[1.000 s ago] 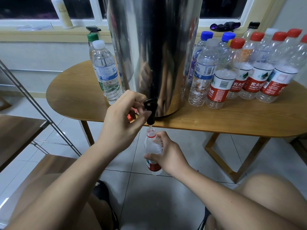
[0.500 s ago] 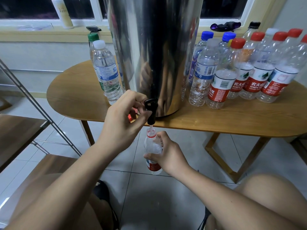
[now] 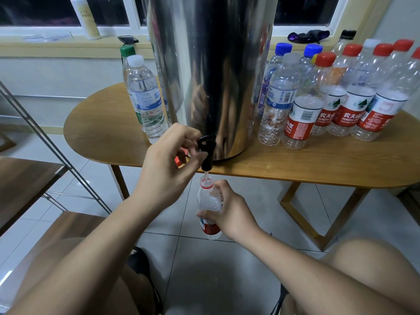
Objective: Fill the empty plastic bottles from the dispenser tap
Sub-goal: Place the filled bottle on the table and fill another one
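Note:
A tall steel dispenser (image 3: 211, 71) stands on the wooden table (image 3: 306, 164), its black tap (image 3: 206, 153) overhanging the front edge. My left hand (image 3: 168, 167) pinches the tap lever between thumb and fingers. Below the spout my right hand (image 3: 229, 212) grips an uncapped clear bottle with a red label (image 3: 208, 201), held upright with its mouth right under the tap. A thin stream of water runs into its neck. Several capped empty bottles (image 3: 341, 96) crowd the table to the dispenser's right. Two capped bottles (image 3: 145, 98) stand to its left.
A red cap (image 3: 178, 161) lies partly hidden behind my left hand on the table edge. A metal-framed wooden shelf (image 3: 27, 178) stands at the left. On the windowsill are a phone (image 3: 127, 39) and a tall pale bottle (image 3: 85, 18). My knees are at the bottom.

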Motion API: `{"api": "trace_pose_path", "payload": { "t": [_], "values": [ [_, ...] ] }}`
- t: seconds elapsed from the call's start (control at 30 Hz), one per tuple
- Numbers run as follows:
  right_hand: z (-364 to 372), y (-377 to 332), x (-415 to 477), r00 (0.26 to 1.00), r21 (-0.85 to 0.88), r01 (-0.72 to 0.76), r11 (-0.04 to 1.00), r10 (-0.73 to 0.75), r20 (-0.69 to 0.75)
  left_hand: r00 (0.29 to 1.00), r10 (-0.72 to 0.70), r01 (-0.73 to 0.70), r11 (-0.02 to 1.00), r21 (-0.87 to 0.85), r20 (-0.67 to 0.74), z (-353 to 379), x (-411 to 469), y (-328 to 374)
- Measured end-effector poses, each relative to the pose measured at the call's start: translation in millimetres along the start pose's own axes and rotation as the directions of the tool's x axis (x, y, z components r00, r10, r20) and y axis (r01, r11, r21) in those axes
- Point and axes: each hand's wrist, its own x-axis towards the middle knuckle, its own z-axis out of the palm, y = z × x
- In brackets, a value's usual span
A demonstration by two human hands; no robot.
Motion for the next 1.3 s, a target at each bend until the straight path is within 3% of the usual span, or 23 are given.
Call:
{"api": "trace_pose_path", "payload": {
  "t": [1.3],
  "values": [
    [0.7,2.8,1.4,1.000,-0.004,0.018,1.000,-0.018,-0.008,1.000,0.011,-0.011,1.000,-0.005,-0.005,0.8,-0.7,-1.6]
  ]
}}
